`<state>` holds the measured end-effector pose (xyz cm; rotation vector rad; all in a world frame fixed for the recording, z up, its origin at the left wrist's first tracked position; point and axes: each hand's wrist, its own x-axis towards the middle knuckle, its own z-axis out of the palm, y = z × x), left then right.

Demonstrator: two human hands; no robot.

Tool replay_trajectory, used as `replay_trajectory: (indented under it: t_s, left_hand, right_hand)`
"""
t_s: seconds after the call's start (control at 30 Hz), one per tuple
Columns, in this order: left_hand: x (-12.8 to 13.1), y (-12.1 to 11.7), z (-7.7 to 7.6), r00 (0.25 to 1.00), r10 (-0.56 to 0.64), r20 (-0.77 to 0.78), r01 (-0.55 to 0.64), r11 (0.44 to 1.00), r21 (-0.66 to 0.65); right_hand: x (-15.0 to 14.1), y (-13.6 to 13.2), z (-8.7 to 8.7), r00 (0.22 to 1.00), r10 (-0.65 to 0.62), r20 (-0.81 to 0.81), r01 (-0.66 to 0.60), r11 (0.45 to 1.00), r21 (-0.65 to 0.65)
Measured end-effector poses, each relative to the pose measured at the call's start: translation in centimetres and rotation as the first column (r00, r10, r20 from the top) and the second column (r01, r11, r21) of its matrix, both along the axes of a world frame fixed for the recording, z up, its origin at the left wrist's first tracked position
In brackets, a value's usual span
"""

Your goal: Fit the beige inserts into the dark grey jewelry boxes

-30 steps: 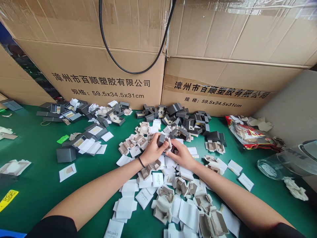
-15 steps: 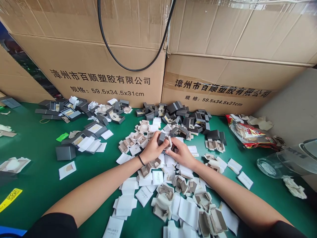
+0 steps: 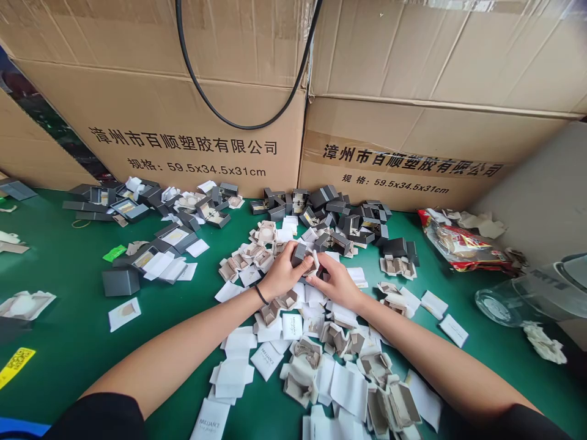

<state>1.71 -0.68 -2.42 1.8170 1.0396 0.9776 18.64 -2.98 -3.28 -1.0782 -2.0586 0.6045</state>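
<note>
My left hand [image 3: 284, 273] is closed round a small dark grey jewelry box [image 3: 298, 254], thumb across its near side. Against the box's right side shows a pale cardboard insert [image 3: 315, 264], partly covered by fingers. My right hand [image 3: 337, 281] grips this insert from the right, its fingertips hidden behind it. Both hands meet just above a heap of folded cardboard inserts [image 3: 302, 357] and white cards [image 3: 292, 326], some printed "BRILLIANCE".
More dark grey boxes [image 3: 325, 198] are piled along the back, with another pile [image 3: 120, 283] at left. Large cartons [image 3: 183, 110] wall off the far side, a black cable [image 3: 250, 127] hanging before them. At right lie a red snack bag [image 3: 463, 244] and a clear plastic container [image 3: 509, 302].
Both hands stay nearly in place on the box and insert. The pale insert looks turned slightly, its edge now more upright at the box's right. The whole view shifts a little.
</note>
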Motion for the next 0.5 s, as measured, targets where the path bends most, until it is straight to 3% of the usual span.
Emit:
replay_trajectory:
  t_s: [0.5]
  left_hand:
    - [-0.03, 0.15, -0.20, 1.000, 0.008, -0.015, -0.008, 1.000, 0.006]
  right_hand:
    - [-0.04, -0.04, 0.00, 1.000, -0.003, 0.002, 0.003, 1.000, 0.005]
